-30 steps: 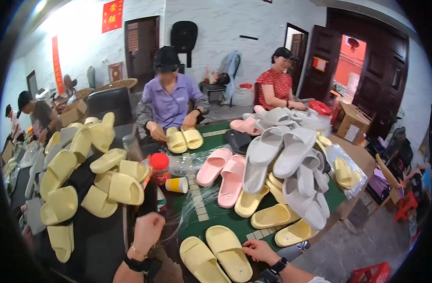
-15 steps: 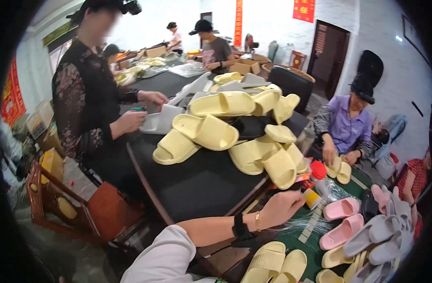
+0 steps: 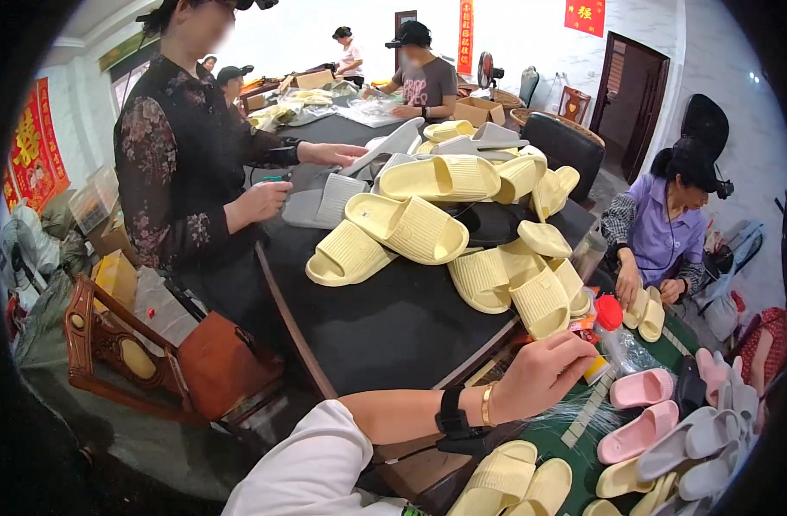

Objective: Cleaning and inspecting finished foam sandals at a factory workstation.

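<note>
So the closest pair of yellow slippers (image 3: 496,475) is sitting on the green tabletop (image 3: 582,463), side by side, cut off by the bottom edge. The left hand (image 3: 541,376) is up past them, near but with the fingers not touching them. Its fingers are curled with the tips drawn close together; can't tell if there's something thin pinched in there. The right hand is out of frame, so can't tell what it's doing. Clear strands (image 3: 574,414) lie just beside the left hand, with a yellow cup (image 3: 594,371) partly hidden behind its fingertips and a red-lidded jar (image 3: 608,313) further back. Pink slippers (image 3: 641,430) and grey slippers (image 3: 673,444) are off to the right, and a yellow slipper pile (image 3: 419,228) covers part of the black table (image 3: 367,340).
</note>
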Motion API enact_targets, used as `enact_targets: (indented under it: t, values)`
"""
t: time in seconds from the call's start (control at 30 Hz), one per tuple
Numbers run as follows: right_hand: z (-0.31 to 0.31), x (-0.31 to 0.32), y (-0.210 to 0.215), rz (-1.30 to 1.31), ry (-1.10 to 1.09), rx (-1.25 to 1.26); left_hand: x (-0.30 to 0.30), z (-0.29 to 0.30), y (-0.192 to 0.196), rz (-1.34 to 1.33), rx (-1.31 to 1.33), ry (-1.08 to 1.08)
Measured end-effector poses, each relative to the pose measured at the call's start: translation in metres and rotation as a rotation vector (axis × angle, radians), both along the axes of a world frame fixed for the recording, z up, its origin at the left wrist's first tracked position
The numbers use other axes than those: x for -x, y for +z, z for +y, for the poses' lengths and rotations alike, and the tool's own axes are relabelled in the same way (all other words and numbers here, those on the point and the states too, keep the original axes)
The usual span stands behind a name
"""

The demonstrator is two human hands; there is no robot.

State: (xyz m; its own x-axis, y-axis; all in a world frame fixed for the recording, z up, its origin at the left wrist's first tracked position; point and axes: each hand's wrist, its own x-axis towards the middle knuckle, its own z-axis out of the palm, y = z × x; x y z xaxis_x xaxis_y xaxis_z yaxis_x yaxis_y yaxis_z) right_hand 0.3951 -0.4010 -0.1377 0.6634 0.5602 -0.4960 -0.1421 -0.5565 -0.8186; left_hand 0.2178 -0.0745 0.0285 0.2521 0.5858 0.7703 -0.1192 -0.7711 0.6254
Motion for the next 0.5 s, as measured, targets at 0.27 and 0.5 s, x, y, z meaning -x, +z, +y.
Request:
enact_targets:
  t: [0.27, 0.5]
  values:
    - [0.0012, 0.0013, -0.0007, -0.007, 0.001, -0.026, 0.0049, -0.0011, 0.0036, -0.058, -0.085, -0.024]
    - [-0.0065, 0.0041, -0.0039, -0.025, -0.048, -0.046, 0.0057, -0.0091, 0.0075, -0.072, -0.108, -0.007]
